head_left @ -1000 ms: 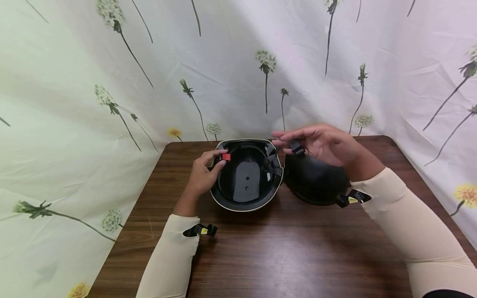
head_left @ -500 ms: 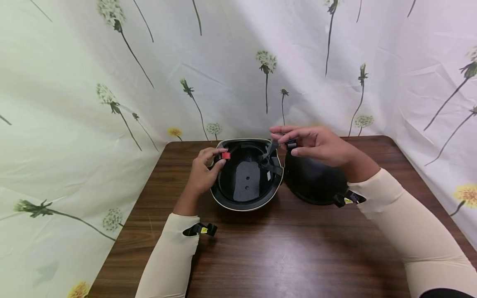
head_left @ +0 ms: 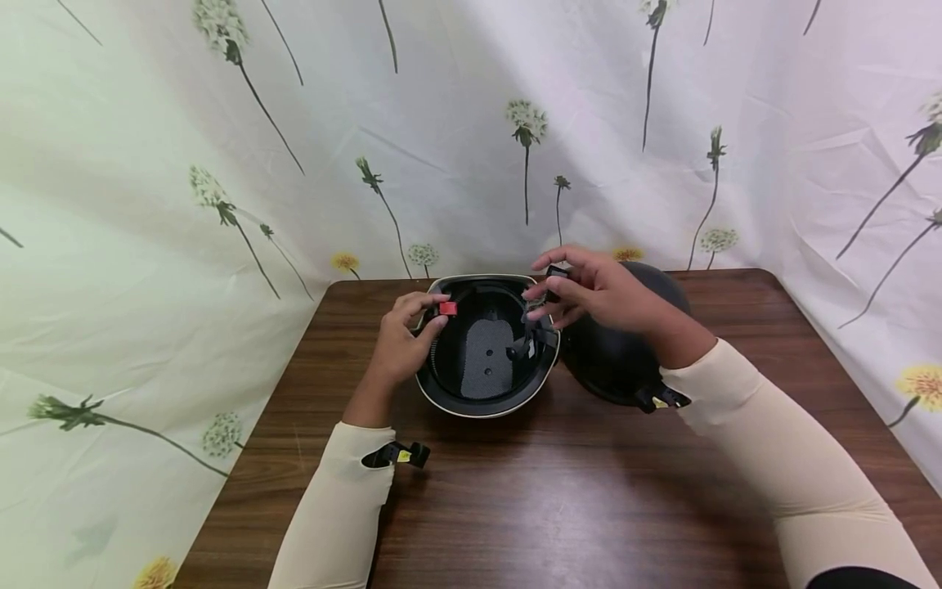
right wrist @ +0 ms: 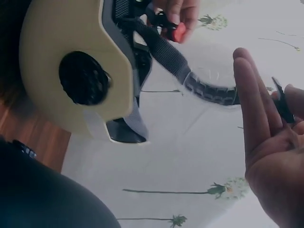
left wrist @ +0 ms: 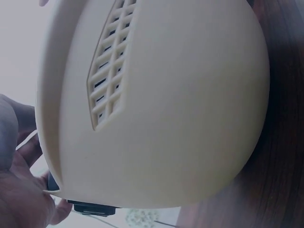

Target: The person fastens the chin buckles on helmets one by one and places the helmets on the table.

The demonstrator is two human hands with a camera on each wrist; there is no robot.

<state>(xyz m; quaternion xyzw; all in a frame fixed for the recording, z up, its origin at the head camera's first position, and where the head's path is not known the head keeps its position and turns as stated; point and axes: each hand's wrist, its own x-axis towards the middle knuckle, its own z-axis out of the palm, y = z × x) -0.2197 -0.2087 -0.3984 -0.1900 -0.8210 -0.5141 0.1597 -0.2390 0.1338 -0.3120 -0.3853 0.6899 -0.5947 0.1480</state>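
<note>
A cream helmet [head_left: 488, 406] rests upside down on the table, its black lining facing up. Between thumb and fingertips, at the left rim, my left hand [head_left: 400, 342] pinches a red buckle [head_left: 447, 308]. My right hand [head_left: 605, 292], over the right rim, grips a black strap clip [head_left: 557, 272] with thumb and finger. A grey chin strap [right wrist: 173, 61] runs from the helmet to the right hand's fingers in the right wrist view. The left wrist view shows the helmet's smooth outer shell [left wrist: 190, 104] and its vent grille [left wrist: 111, 61].
Just right of the helmet is a black rounded shell [head_left: 599, 360], partly hidden by my right hand and wrist. The brown wooden table [head_left: 530, 499] ends at the back against a white curtain [head_left: 456, 123] printed with dandelions.
My right hand has moved left with the black strap clip, closer to the helmet's right rim, uncovering more of the black shell behind. The left hand and helmet have stayed in place.
</note>
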